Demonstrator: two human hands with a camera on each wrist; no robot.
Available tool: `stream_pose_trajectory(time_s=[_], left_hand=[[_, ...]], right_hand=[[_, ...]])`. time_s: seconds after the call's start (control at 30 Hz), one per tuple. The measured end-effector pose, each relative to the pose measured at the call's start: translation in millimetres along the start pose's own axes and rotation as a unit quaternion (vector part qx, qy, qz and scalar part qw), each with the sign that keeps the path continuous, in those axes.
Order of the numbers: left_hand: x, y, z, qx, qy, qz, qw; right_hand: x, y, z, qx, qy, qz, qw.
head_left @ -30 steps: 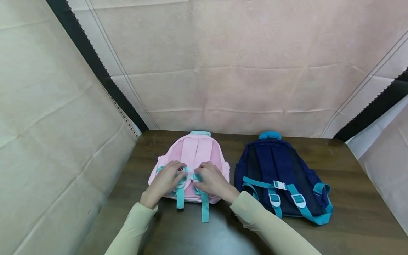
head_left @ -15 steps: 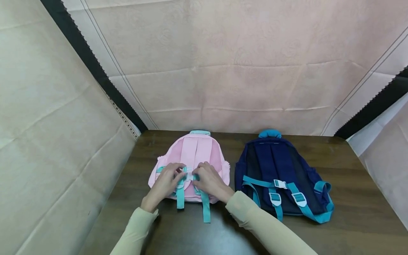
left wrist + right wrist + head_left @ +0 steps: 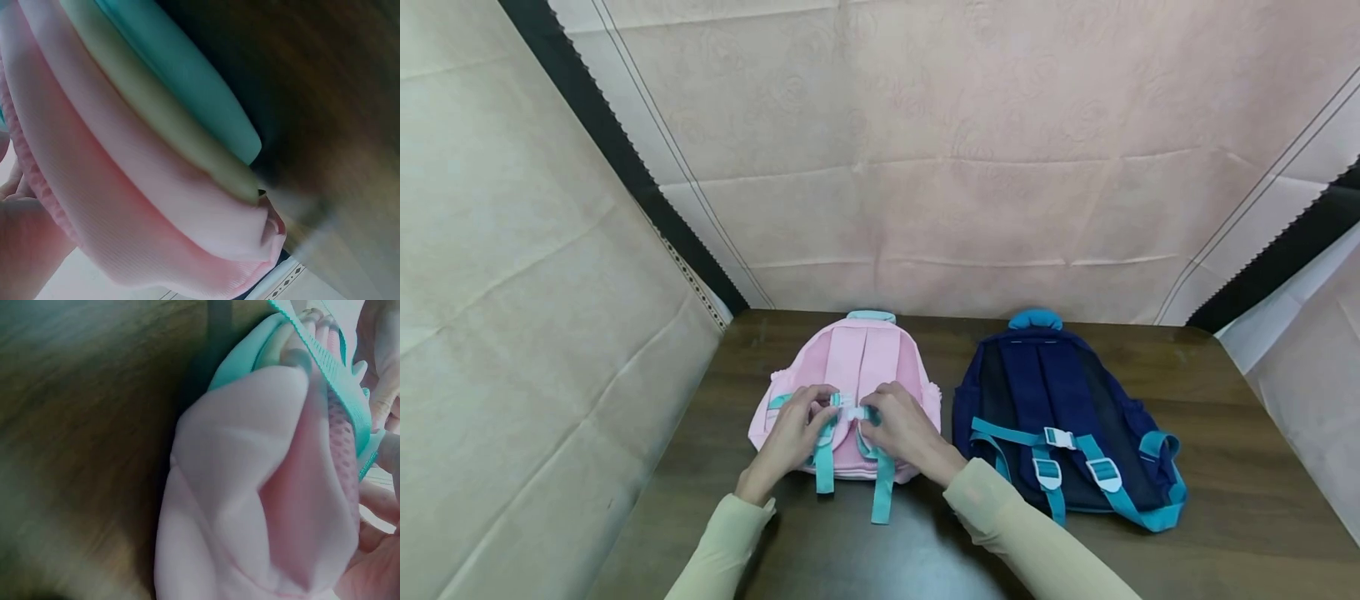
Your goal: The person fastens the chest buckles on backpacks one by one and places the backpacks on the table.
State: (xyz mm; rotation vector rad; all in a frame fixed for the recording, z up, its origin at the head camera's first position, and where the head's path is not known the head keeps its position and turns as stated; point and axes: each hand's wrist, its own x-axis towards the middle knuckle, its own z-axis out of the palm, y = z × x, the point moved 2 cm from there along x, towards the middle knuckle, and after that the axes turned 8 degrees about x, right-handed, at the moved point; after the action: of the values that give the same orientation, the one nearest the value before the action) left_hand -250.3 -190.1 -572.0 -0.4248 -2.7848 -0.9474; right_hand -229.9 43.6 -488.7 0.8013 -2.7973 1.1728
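A small pink backpack [image 3: 872,350] lies back side up on the wooden table, its turquoise straps [image 3: 883,492] trailing over the lower edge. My left hand [image 3: 790,429] pinches the turquoise webbing at the left of a white buckle [image 3: 854,412]. On the buckle's other side, my right hand [image 3: 906,429] pinches the webbing between thumb and fingers. The buckle spans the gap between both hands; whether its halves are joined cannot be told. Up close, the left wrist view has the bag's pink side [image 3: 125,175], and the right wrist view a turquoise strap [image 3: 337,381].
To the right lies a dark blue backpack [image 3: 1015,367] with bright blue straps and a white buckle [image 3: 1059,437] across them. Pale cloth walls [image 3: 962,208] stand behind and beside the wooden table [image 3: 820,550].
My right hand has shifted slightly right over the last half second, and more of the white buckle shows between the hands. The left hand and both backpacks stay nearly where they were.
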Motion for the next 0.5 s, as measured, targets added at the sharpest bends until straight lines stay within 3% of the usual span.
stream_pose_trajectory(time_s=[0.27,0.37,0.5], left_hand=[[-5.8,27.0,-18.8,-0.037,0.035,0.058,0.9970],[-5.3,33.0,-21.7,-0.036,0.042,0.058,0.9968],[-8.1,54.7,-34.1,-0.023,0.028,0.033,0.9988]], right_hand=[[-4.3,1.2,-12.7,0.031,0.033,0.006,0.9990],[-4.4,1.0,-15.4,0.037,0.038,0.003,0.9986],[-3.4,1.9,-16.3,0.042,0.036,-0.004,0.9984]])
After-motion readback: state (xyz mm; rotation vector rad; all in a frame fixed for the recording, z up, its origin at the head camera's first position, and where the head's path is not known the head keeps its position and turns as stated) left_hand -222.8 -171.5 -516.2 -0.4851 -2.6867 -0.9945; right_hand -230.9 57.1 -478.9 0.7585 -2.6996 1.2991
